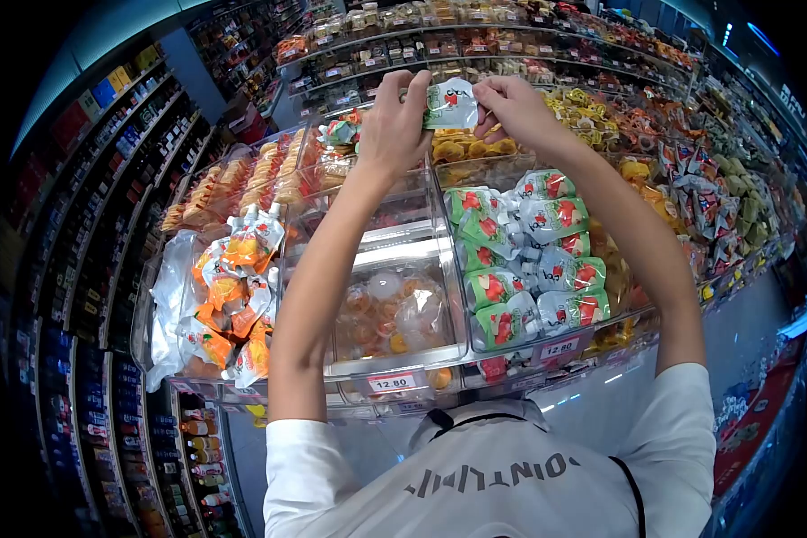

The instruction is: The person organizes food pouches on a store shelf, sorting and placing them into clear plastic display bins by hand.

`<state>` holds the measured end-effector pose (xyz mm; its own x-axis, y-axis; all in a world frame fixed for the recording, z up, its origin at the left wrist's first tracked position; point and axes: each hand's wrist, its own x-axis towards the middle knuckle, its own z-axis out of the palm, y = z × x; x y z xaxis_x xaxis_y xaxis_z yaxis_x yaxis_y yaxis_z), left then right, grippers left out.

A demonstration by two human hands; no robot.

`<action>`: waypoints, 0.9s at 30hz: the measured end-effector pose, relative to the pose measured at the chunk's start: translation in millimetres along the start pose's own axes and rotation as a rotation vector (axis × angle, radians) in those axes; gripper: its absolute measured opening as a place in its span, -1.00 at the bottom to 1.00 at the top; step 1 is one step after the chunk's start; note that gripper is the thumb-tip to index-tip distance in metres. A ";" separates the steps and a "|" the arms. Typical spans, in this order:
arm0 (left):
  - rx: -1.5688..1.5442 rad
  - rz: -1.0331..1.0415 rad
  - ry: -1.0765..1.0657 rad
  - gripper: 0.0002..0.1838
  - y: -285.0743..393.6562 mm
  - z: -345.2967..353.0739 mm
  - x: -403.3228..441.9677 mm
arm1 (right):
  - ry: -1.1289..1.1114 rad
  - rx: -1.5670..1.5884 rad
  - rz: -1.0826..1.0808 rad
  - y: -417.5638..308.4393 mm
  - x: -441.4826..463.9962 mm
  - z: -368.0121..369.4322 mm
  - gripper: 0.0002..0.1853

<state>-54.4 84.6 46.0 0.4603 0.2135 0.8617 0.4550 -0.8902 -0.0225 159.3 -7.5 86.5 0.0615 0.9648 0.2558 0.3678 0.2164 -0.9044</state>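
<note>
A white and green spouted pouch (452, 106) with red fruit printed on it is held up over the far part of the display. My left hand (393, 124) grips its left end, fingers bent around the edge. At the opposite end, my right hand (518, 109) pinches the pouch between thumb and fingers. Below my right forearm, matching green and white pouches (531, 260) lie in rows in a clear bin. Orange and white spouted pouches (238, 300) are piled left of my left forearm. Between the forearms sits a clear bin (453, 318) of round, clear-domed cups.
Wrapped snacks in red and orange (269, 175) fill bins at the far left. More packaged snacks (704, 202) are heaped on the right. Price tags (393, 382) line the front edge. Tall stocked shelves (108, 269) stand left, and tiered shelves (475, 40) run along the back.
</note>
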 end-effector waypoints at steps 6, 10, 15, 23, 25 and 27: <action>-0.042 0.129 -0.175 -0.38 68.6 -25.7 12.4 | 0.086 0.073 0.106 10.5 -65.5 -37.6 -0.63; -0.127 0.104 -0.252 -0.52 103.1 -32.3 -2.7 | 0.015 0.112 0.165 17.3 -117.5 -48.2 -0.57; -0.338 -0.057 -0.348 -0.49 133.5 -51.9 -20.0 | -0.081 0.072 0.113 21.1 -168.5 -48.4 -0.51; -0.589 -0.541 -0.644 -0.39 144.6 -75.4 -48.4 | -0.254 -0.109 0.287 31.9 -194.0 -41.0 -0.35; -0.587 -0.463 -0.631 -0.37 143.5 -70.7 -59.7 | -0.336 -0.121 0.331 45.2 -190.2 -48.1 -0.34; -0.595 -0.330 -0.571 -0.35 147.3 -69.0 -70.0 | -0.394 -0.168 0.369 51.2 -186.8 -51.7 -0.32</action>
<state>-72.3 -89.3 17.4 0.7582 0.5227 0.3897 0.2335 -0.7757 0.5863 214.7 -184.3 10.1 -0.1252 0.9620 -0.2426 0.5319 -0.1413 -0.8349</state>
